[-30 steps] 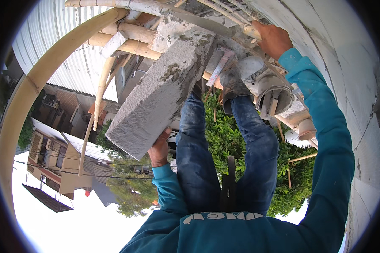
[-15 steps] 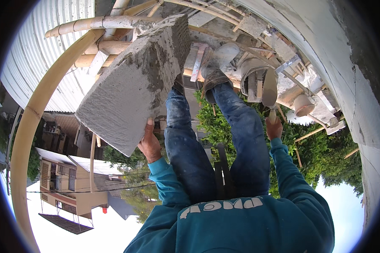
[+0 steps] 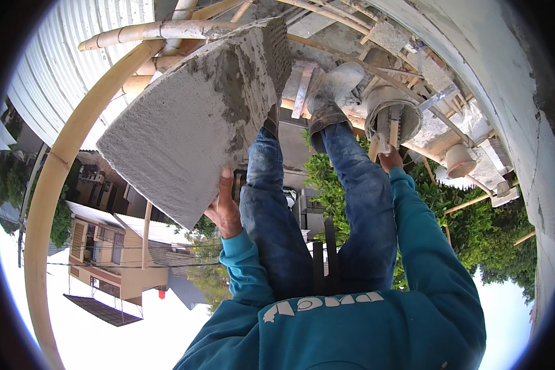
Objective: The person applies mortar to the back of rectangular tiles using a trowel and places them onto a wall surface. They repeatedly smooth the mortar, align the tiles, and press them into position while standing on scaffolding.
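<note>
My left hand (image 3: 227, 209) grips the lower right corner of a grey lightweight concrete block (image 3: 172, 123), its fingers wrapped at the edge. Wet mortar (image 3: 240, 98) is smeared along the block's right part, and its far end reaches up to the bamboo poles. My right hand (image 3: 391, 159) is closed on what looks like the trowel (image 3: 382, 139), held at the mouth of a grey bucket (image 3: 407, 123) with tools standing in it; the trowel's blade is hard to make out. My boots (image 3: 328, 116) rest on the scaffold beside the bucket.
Bamboo poles (image 3: 68, 142) curve along the left, by corrugated roofing (image 3: 46, 74). A plastered wall (image 3: 518, 142) runs down the right. A small pinkish bucket (image 3: 460, 160) and boards (image 3: 425, 92) lie on the scaffold. Trees and houses (image 3: 108, 240) show below.
My right hand left the bamboo pole, came down to the trowel and moved it up to the bucket. The block in my left hand has swung to the left and shows more of its face.
</note>
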Motion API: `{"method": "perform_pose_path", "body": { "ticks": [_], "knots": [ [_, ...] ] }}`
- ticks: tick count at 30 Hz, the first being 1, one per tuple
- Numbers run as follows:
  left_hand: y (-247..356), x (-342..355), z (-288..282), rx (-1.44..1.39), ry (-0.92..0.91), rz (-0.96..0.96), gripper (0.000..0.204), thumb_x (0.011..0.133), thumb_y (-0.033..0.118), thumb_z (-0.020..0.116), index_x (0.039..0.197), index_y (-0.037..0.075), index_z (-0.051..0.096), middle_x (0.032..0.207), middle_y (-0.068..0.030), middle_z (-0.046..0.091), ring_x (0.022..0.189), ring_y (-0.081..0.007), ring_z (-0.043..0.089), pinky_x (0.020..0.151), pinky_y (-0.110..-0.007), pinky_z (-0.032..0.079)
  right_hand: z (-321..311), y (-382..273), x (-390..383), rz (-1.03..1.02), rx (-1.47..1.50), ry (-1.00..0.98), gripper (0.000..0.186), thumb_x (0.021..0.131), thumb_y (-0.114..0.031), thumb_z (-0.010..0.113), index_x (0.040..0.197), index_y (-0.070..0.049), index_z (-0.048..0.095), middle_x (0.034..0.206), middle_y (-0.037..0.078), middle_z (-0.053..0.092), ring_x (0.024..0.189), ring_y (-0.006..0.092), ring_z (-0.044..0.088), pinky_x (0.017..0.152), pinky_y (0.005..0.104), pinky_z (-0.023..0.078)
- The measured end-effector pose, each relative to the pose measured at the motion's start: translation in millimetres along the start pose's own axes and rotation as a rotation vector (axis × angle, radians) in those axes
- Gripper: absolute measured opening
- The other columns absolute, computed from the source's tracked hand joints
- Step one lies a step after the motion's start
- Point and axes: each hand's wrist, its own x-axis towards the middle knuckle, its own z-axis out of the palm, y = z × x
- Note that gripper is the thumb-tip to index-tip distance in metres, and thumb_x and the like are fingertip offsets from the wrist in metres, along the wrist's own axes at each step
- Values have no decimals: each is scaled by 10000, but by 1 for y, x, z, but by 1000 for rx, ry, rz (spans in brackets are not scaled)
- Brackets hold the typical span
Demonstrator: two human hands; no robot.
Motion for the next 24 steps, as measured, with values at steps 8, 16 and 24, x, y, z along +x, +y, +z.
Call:
{"method": "perform_pose_path", "body": {
  "ticks": [8,16,24],
  "knots": [
    [37,-7,46,-130,95,227,649,688,87,776,1221,-36,428,1147,-175,502,1030,-288,529,881,-395,471,-100,-169,-27,-581,536,253,423,845,-192,586,1215,2,520,1009,186,644,901,309,639,778,363,509],
    [78,-24,65,-268,137,252,611,683,23,765,1194,-59,439,1118,-182,529,966,-260,576,850,-351,496,-9,-314,-79,241,1640,-832,896,885,-631,381,1392,80,179,1312,322,394,1188,411,464,957,565,413],
    [121,-60,17,-153,92,188,536,684,17,751,1140,-65,481,1050,-157,563,910,-242,592,826,-332,508,17,-346,-148,310,2523,-655,853,787,-653,564,1401,-112,324,1419,68,375,1276,233,389,1087,422,292]
  ]
}}
